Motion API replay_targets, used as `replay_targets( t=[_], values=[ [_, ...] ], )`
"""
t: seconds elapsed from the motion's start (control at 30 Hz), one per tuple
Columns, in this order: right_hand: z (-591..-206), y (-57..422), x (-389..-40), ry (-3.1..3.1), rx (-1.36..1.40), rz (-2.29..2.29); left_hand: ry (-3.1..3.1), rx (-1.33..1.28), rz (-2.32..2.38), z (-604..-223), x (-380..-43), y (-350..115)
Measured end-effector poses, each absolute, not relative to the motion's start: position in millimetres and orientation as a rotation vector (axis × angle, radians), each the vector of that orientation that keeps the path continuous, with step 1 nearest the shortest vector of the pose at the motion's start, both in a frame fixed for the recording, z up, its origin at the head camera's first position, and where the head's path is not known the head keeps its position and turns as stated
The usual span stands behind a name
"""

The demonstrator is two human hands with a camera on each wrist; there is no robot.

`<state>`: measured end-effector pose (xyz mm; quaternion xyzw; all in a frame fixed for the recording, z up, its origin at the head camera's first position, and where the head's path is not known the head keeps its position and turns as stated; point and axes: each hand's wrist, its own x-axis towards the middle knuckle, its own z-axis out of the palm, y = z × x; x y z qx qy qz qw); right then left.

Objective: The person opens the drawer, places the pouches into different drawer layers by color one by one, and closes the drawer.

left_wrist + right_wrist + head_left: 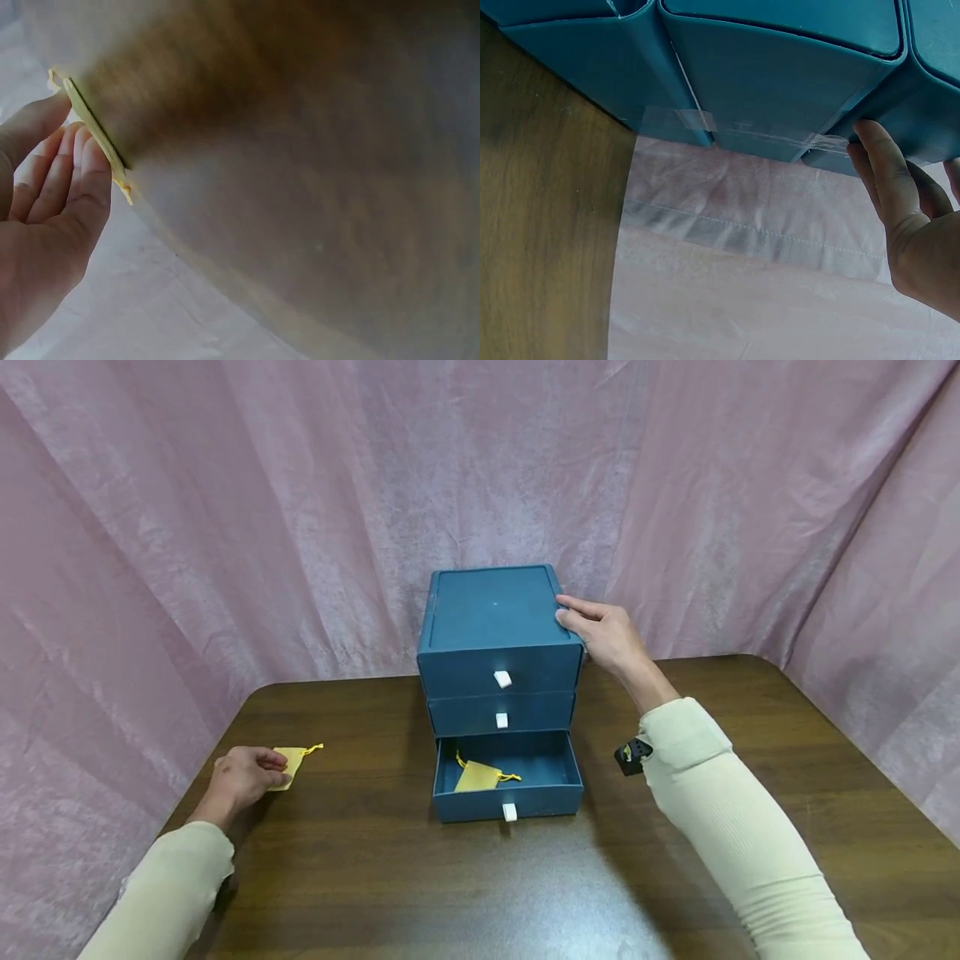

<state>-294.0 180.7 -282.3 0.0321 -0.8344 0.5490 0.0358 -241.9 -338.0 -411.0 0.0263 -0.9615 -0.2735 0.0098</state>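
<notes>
On the table at the left, my left hand (243, 777) has its thumb and bent fingers at a small yellow drawstring pouch (296, 760), partly covering it. The left wrist view shows the pouch (97, 131) nearly edge-on, at the thumb and fingertips. My right hand (607, 631) rests on the top right edge of a blue drawer cabinet (495, 610). Seen in the right wrist view, its fingers (889, 169) are fairly straight against the cabinet's side. The bottom drawer (510, 803) is pulled out, and yellow pouch material with cords (477, 775) lies in it.
The two upper drawers with white knobs (502, 679) are closed. Cabinet and loose pouch share a brown wooden table (360, 860) with rounded back corners. A pink curtain (315, 527) hangs behind and at both sides. Clear tape (757, 135) runs along the cabinet's side.
</notes>
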Motion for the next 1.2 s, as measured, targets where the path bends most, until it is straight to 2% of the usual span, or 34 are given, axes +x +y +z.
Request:
replay_targets(
  t=[0.53, 1.2],
  values=[
    [-283.2, 181.4, -296.6, -2.567, 0.094, 1.729, -3.113, 0.084, -0.923, -403.6, -240.5, -327.6],
    [-283.4, 183.2, -294.9, -2.567, 0.086, 1.715, -2.918, -0.051, -1.341, -379.2, -238.7, -304.2]
  ],
)
